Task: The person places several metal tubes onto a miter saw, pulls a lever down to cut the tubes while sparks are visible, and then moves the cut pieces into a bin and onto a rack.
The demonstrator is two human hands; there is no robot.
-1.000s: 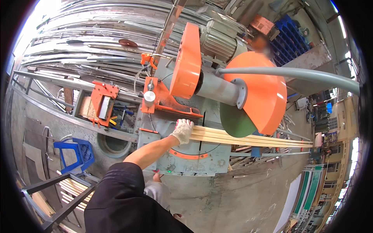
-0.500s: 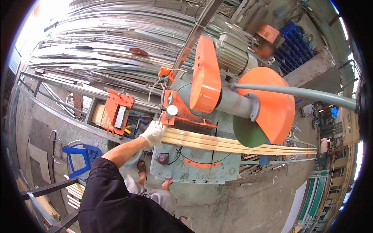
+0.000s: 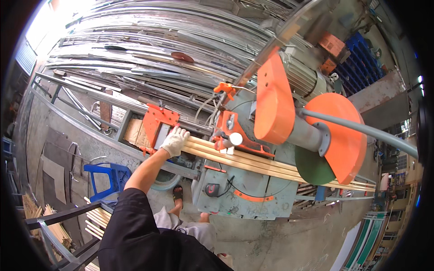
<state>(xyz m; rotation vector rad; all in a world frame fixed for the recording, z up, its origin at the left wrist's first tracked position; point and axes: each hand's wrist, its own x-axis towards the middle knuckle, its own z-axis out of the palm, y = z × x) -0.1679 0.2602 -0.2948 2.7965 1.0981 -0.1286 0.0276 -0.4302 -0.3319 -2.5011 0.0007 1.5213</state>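
Note:
My left hand, in a white knit glove, is closed around the left ends of several long tan strips. It sits right against the metal face of an orange stop bracket. The strips run side by side across the grey saw table, past an orange clamp with a round silver knob. Farther right they pass by the green cutting disc, which shows below its orange guard. My right hand is out of view.
A long grey handle bar reaches right from the saw head. Metal lengths are piled beyond the machine. A blue plastic stool stands at the left, near a dark metal frame. A small black-and-red device lies on the saw table.
My left hand has moved left from beside the clamp to the stop bracket, and the strip ends now reach there too. The view has shifted, so the machine appears farther right and lower.

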